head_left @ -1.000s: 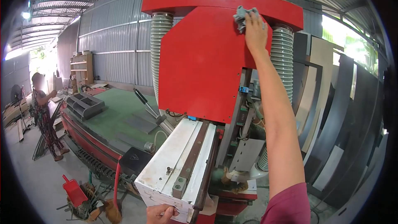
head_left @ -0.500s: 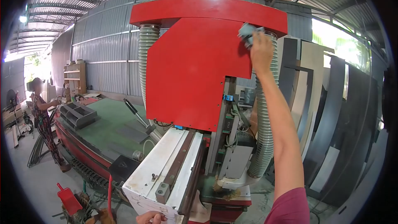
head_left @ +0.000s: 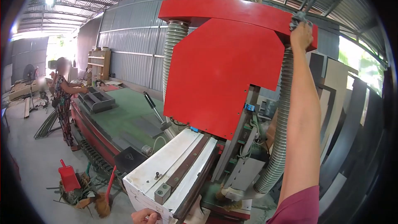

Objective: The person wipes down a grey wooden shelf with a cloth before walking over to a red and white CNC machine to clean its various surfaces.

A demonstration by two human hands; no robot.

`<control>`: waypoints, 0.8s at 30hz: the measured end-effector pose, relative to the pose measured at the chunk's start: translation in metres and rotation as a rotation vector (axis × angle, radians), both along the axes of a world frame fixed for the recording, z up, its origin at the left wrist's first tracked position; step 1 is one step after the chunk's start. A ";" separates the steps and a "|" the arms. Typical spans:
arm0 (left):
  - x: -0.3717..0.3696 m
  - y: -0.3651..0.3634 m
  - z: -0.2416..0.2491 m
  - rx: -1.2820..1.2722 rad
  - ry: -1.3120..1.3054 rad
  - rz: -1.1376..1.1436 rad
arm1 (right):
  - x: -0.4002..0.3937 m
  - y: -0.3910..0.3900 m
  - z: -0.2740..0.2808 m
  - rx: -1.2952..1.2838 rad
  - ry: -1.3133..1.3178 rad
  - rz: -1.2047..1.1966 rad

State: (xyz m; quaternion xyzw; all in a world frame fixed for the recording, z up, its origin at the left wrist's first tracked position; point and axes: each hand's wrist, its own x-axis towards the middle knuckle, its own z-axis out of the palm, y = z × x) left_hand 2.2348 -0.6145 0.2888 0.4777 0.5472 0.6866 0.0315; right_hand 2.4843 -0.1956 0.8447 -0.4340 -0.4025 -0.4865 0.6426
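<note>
My right hand (head_left: 302, 36) is raised and closed on a crumpled grey cloth (head_left: 299, 19), pressed against the right end of the red top band (head_left: 232, 10) of a machine cover. Below that band spreads the flat red front panel (head_left: 219, 66). At the bottom, my left hand (head_left: 145, 216) has its fingers curled at the lower edge of the white machine beam (head_left: 143, 170); part of the hand is cut off by the frame. A toothed rack (head_left: 188, 161) runs along the top of this beam.
Ribbed hoses (head_left: 277, 161) flank the panel. Behind lies a green machine bed (head_left: 124, 112) with a grey slotted piece (head_left: 97, 99). Another person (head_left: 64, 99) stands at its left. A red dustpan (head_left: 69, 177) and a broom (head_left: 103, 203) are on the floor. Boards (head_left: 336, 91) lean at right.
My right hand has moved with the cloth from the panel's upper right corner up to the band's right end. The view has turned left, and the other person's arms now reach toward the grey slotted piece.
</note>
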 end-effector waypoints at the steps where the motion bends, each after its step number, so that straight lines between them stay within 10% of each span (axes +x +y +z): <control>1: 0.000 0.001 -0.001 -0.004 -0.003 0.007 | -0.015 0.007 0.006 0.039 -0.063 0.035; 12: 0.004 -0.005 -0.002 -0.024 0.057 0.031 | -0.190 -0.018 -0.051 0.095 -0.850 0.439; 14: -0.003 -0.016 -0.001 -0.066 0.111 -0.029 | -0.195 -0.042 -0.072 -0.402 -1.041 0.861; 19: -0.047 -0.057 0.015 0.193 0.553 -0.100 | -0.185 -0.041 -0.102 -0.461 -1.047 0.925; 24: -0.133 -0.122 0.049 0.199 0.727 0.324 | -0.148 -0.046 -0.086 -0.669 -1.136 0.813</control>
